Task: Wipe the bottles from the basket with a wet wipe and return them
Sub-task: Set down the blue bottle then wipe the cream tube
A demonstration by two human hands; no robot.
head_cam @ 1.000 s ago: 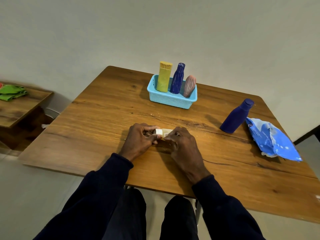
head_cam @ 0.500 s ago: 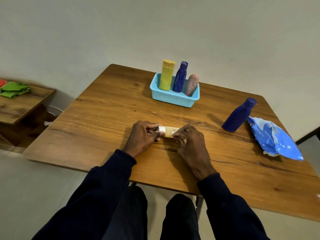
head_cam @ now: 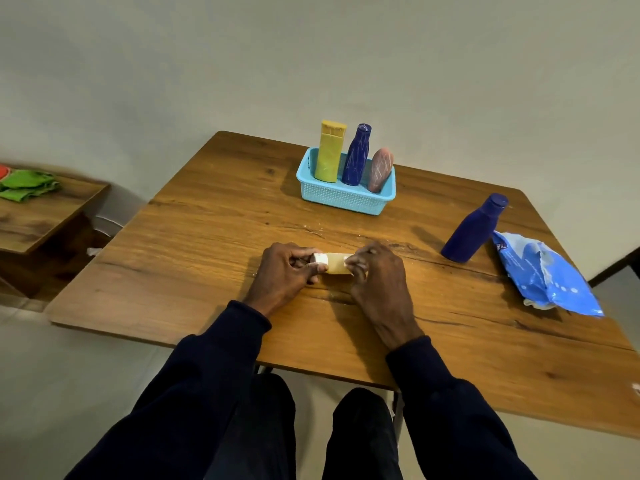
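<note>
A small cream bottle (head_cam: 335,263) with a white cap lies on its side at the middle of the wooden table (head_cam: 207,237). My left hand (head_cam: 284,271) grips its capped end. My right hand (head_cam: 375,275) covers the other end, with a bit of white wipe showing under the fingers. At the far side stands a light blue basket (head_cam: 341,197) holding a yellow bottle (head_cam: 329,150), a dark blue bottle (head_cam: 356,155) and a pink bottle (head_cam: 380,169), all streaked with white marks. Another dark blue bottle (head_cam: 474,228) stands alone to the right.
A blue wet-wipe pack (head_cam: 547,275) lies at the table's right edge, beside the lone blue bottle. A lower wooden side table (head_cam: 38,216) with green cloth (head_cam: 29,185) stands to the left. My knees are under the table's near edge.
My right hand slid right along the cream bottle, so more of its body shows between my hands. The camera shifted a little.
</note>
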